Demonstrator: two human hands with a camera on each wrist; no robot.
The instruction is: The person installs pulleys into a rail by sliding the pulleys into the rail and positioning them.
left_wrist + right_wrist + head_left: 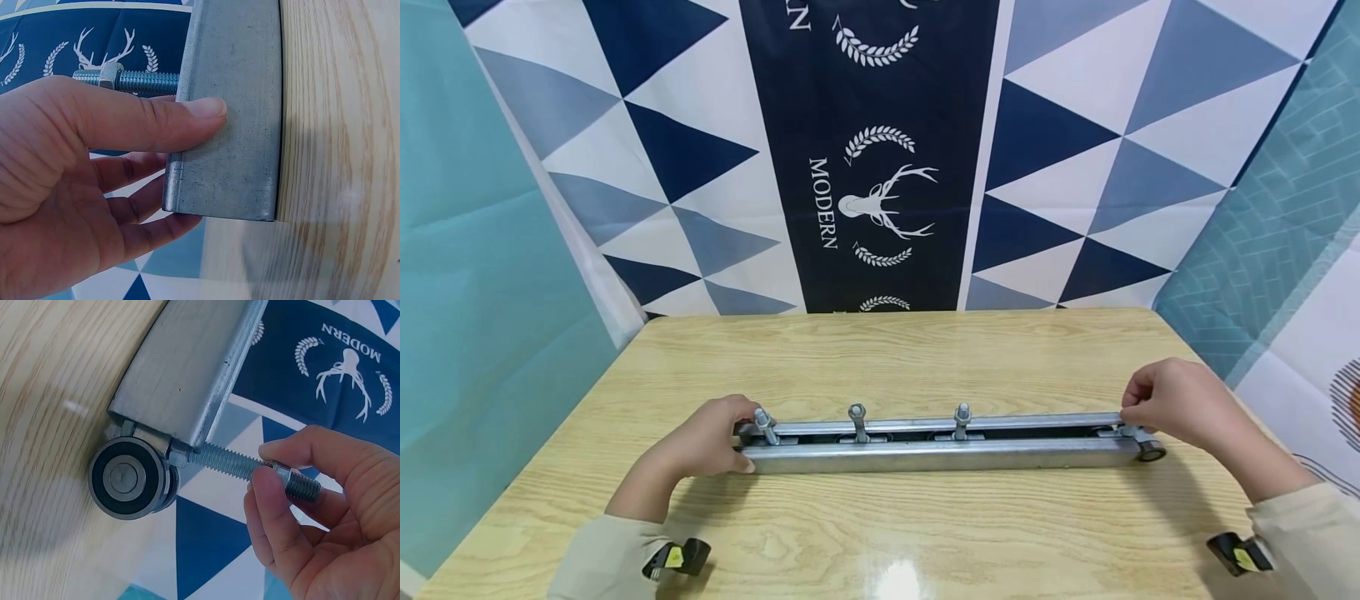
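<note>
A long metal channel rail lies across the wooden table with its slot facing up. My left hand grips its left end; in the left wrist view the thumb presses the side wall while other fingers reach behind. Three upright bolts with nuts, one of them a bolt right of the middle, stand out of the slot. At the right end, my right hand pinches the nut on a threaded bolt. That bolt belongs to a roller carriage whose wheel sticks out past the rail's end.
The wooden table reaches back to a patterned cloth hanging behind it. Teal cloth hangs along the left side. A small black device is strapped at the left wrist, and a similar device at the right.
</note>
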